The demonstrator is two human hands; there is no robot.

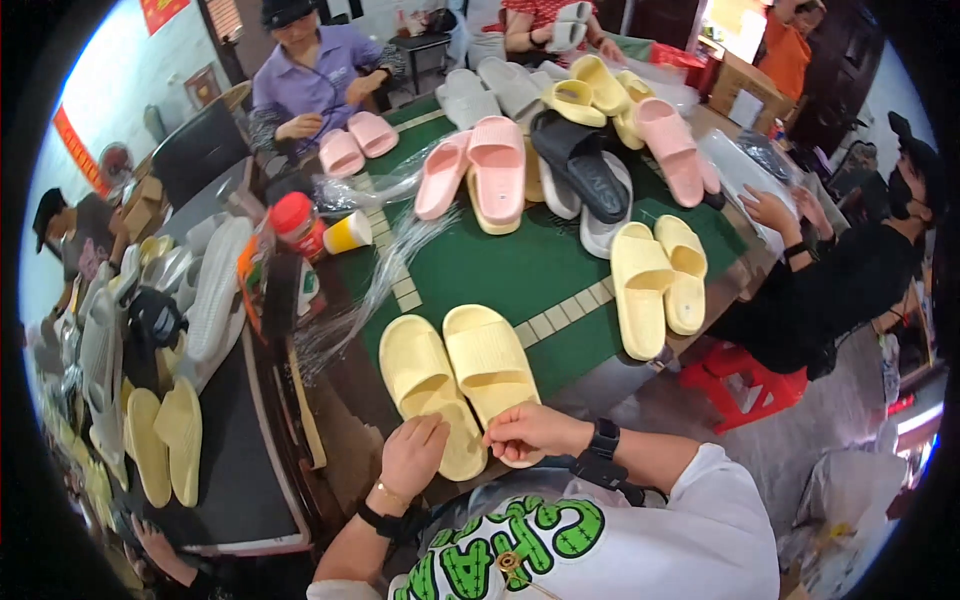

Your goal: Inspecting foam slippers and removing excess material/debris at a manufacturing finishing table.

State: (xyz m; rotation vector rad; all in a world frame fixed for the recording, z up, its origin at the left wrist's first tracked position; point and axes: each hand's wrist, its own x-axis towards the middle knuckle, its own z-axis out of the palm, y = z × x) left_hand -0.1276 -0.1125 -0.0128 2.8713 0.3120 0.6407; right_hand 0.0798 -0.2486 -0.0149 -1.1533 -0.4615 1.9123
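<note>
Left hand [415,452] held by heel of one slipper in yellow pair [490,350], fingers bent; right hand [525,432] curled over the other's heel. Whether anything is pinched by either cannot be told. Pair is placed side by side, green desk's [460,265] near edge. Beyond, pink slippers [496,165] and black slipper [575,160] are seen.

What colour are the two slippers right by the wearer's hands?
Both slippers are pale yellow; the head view shows it best.

The yellow slippers [488,352] look matt and rubbery, the green tabletop [455,265] cloth-covered.
</note>
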